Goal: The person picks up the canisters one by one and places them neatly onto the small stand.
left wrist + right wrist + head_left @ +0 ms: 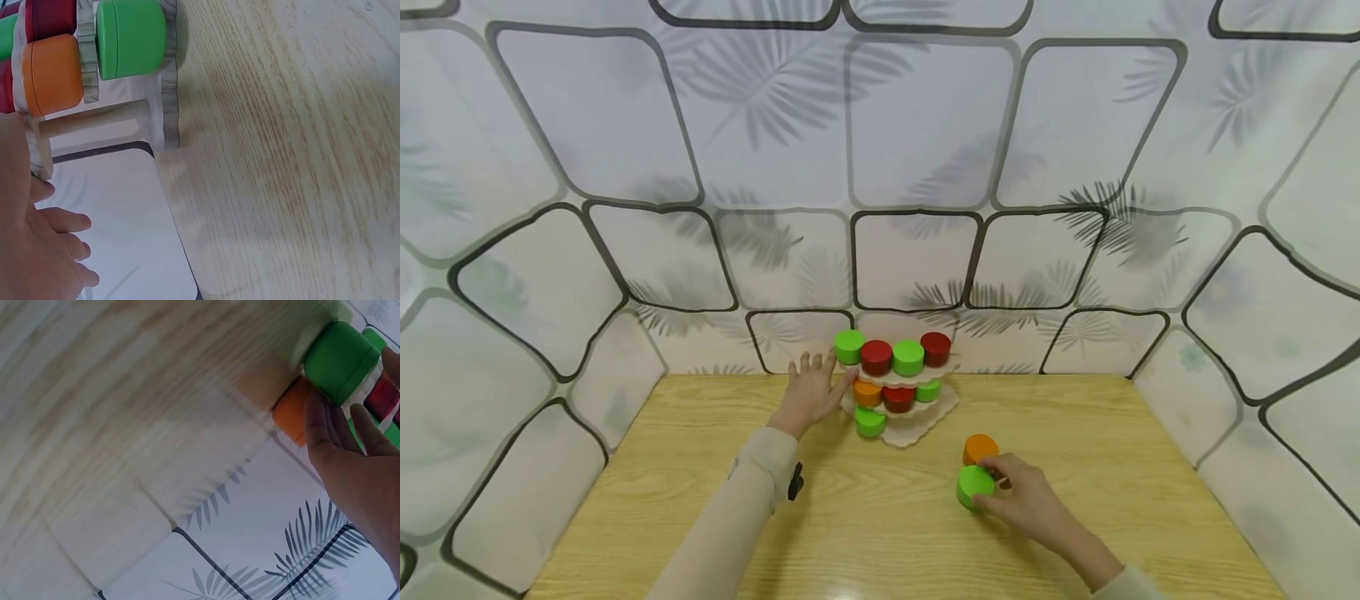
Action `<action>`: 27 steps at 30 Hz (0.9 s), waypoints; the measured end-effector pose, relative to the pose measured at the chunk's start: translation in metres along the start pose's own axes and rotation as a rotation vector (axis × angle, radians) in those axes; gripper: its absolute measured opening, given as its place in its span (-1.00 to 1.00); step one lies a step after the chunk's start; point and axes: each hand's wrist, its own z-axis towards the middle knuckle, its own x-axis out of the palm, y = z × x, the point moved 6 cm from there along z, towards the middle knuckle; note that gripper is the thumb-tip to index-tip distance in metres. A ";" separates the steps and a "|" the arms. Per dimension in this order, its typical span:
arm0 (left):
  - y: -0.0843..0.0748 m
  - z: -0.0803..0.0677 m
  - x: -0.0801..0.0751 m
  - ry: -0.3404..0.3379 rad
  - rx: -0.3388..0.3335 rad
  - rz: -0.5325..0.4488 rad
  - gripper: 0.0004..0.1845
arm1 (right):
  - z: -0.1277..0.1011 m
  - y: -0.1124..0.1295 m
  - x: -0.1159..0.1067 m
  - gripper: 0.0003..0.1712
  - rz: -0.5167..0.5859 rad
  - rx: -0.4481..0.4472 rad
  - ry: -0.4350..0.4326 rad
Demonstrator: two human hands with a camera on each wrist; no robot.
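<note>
1. Head cam only: whole tiered stand point(901, 392) at the table's far edge, centre, w/ red, green & orange cylinders on its wavy shelves. L hand point(811, 392) beside it, fingers spread & straight, tips at the upper shelf's left edge.
2. L wrist cam adds: pale wood post point(94, 122) between shelves, orange cylinder point(53, 75) & green one point(131, 39) close up; fingers loose, not curled round anything.
3. R hand point(1026, 500) grips green cylinder point(974, 487) on the table, right of centre, nearer the front edge; loose orange cylinder point(980, 447) just behind, touching.
4. R wrist cam: fingertips wrap the green piece's side; stand only partly seen.
5. Table point(700, 500): light wood grain. Walls: white sheet, dark rounded-square outlines, grey palm-leaf print.
6. Cylinders smooth, matte, flat-topped; shelves scalloped.
</note>
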 end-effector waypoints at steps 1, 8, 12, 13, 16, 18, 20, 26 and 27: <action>0.000 0.000 0.000 -0.004 0.003 -0.006 -0.13 | 0.000 -0.001 0.002 -0.41 0.002 0.007 0.011; 0.001 0.000 0.001 -0.017 0.001 -0.036 -0.14 | 0.004 -0.005 0.015 -0.27 0.061 0.037 0.088; 0.002 0.001 0.002 -0.009 -0.003 -0.043 -0.13 | 0.009 -0.002 0.024 -0.23 0.088 0.047 0.132; 0.002 0.002 0.002 -0.005 -0.005 -0.045 -0.13 | 0.010 -0.001 0.026 -0.24 0.086 0.047 0.136; 0.001 0.002 0.001 0.002 -0.004 -0.051 -0.12 | 0.014 0.004 0.031 -0.29 0.087 0.047 0.137; 0.001 0.002 0.001 0.006 -0.005 -0.055 -0.12 | 0.017 0.006 0.034 -0.31 0.093 0.053 0.130; 0.000 0.001 0.000 0.006 -0.004 -0.055 -0.12 | 0.020 0.009 0.038 -0.31 0.100 0.066 0.121; 0.000 0.000 -0.001 0.000 -0.011 -0.062 -0.13 | 0.033 0.017 0.050 -0.31 0.128 0.121 0.067; 0.000 0.000 -0.001 -0.003 -0.011 -0.065 -0.14 | 0.036 0.018 0.052 -0.31 0.126 0.134 0.056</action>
